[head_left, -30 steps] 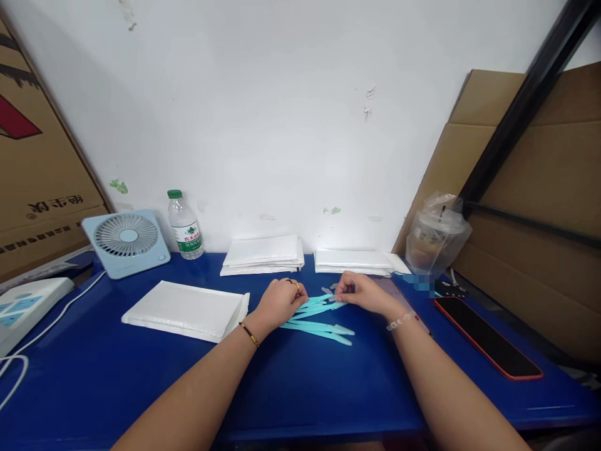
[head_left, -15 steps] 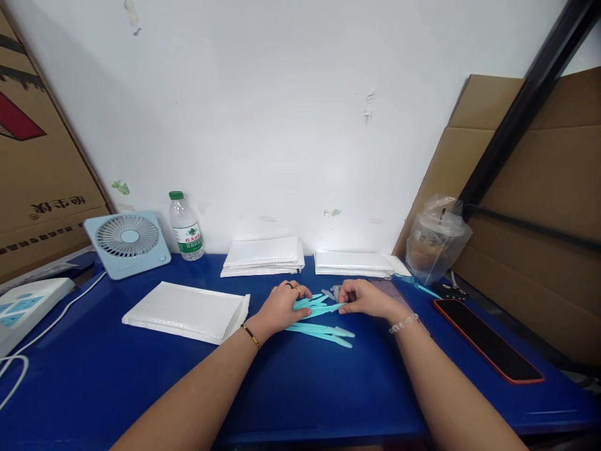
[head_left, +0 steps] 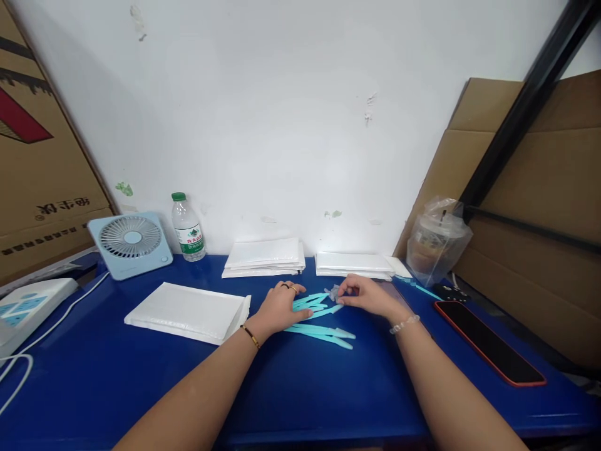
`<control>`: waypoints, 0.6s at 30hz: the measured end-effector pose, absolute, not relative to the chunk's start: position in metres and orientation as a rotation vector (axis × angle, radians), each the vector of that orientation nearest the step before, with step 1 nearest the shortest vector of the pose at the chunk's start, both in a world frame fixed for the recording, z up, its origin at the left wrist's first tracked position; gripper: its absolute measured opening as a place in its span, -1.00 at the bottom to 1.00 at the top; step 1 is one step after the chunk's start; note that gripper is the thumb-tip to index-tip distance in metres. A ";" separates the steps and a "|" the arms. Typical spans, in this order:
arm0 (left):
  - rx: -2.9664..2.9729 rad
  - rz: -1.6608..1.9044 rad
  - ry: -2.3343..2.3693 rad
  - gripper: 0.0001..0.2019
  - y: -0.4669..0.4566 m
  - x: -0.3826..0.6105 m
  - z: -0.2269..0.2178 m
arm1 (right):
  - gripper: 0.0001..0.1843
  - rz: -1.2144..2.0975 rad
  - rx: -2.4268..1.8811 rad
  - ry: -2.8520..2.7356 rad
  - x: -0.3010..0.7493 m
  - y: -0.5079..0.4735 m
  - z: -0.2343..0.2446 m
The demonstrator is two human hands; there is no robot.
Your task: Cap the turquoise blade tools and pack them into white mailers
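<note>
Several slim turquoise sticks with pale flat ends, which look like eyebrow razors (head_left: pixel 323 338), lie in a loose fan on the blue table. My left hand (head_left: pixel 280 305) lies over their left ends, thumb and fingers closed around part of the bunch. One razor's tip points from under my left thumb toward my right hand (head_left: pixel 364 294). The right thumb and forefinger are pinched beside a small heap of translucent plastic caps (head_left: pixel 333 292). Whatever is between those fingertips is hidden.
White padded envelopes lie at left (head_left: pixel 188 311), in a back stack (head_left: pixel 263 255) and in another stack (head_left: pixel 352 263). A fan (head_left: pixel 132 238), water bottle (head_left: pixel 188 232) and power strip (head_left: pixel 32 310) stand left. Right are a bagged drink cup (head_left: pixel 432 244) and a phone (head_left: pixel 491 341).
My right fingertips have left the razor's tip and shifted slightly up to the caps. That tip now shows uncovered by the fingers. My left hand stays on the bunch.
</note>
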State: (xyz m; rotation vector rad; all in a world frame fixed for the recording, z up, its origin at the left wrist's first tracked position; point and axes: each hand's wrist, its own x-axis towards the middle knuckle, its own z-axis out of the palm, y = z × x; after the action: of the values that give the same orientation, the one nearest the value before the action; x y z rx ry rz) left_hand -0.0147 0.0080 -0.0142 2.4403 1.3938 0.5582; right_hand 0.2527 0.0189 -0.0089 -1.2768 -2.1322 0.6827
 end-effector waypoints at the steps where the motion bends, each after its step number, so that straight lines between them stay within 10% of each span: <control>1: 2.437 0.539 1.379 -0.56 0.008 -0.013 -0.016 | -0.76 0.713 -1.253 -2.200 0.251 0.017 -0.007; 18: 2.504 0.553 1.352 -0.84 -0.003 -0.001 -0.002 | -0.77 0.784 -1.253 -2.262 0.253 0.012 0.000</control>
State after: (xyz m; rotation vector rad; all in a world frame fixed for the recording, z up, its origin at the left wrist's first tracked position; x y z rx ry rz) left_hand -0.0014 -0.0028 -0.0020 2.5042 1.3520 0.5534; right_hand 0.2526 0.0116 0.0002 -1.2526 -2.2620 0.7841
